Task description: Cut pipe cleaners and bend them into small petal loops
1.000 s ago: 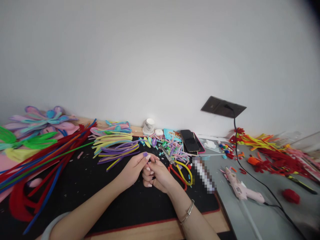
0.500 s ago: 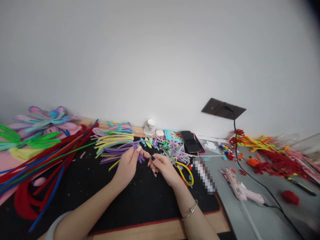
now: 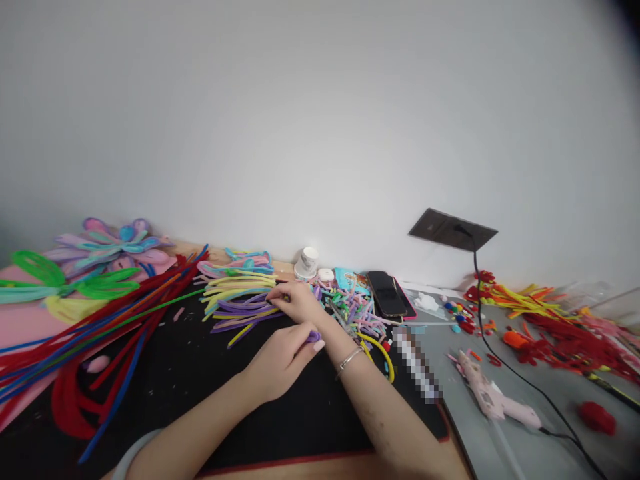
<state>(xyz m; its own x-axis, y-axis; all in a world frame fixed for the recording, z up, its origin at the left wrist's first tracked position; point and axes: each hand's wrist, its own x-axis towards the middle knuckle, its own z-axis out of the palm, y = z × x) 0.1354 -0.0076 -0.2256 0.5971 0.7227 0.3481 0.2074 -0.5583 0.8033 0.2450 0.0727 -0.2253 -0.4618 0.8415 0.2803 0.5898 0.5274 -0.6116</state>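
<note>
My left hand is closed, pinching a small purple pipe cleaner piece between thumb and fingers above the black mat. My right hand reaches across beyond the left one. Its bent fingers are slightly apart over the ends of the purple pipe cleaners, with nothing visibly gripped. Pale yellow pipe cleaners lie just behind the purple ones. A heap of short pastel pipe cleaner pieces lies right of my right hand, beside yellow-handled scissors.
Long red and blue pipe cleaners and fuzzy flowers spread over the left. A paper cup and a phone stand or lie near the wall. A pink glue gun with a black cord lies on the right.
My hands have come apart. The right one moved left and away from me to the purple pipe cleaners; the left one came nearer and right, keeping a purple piece. The view shifted slightly.
</note>
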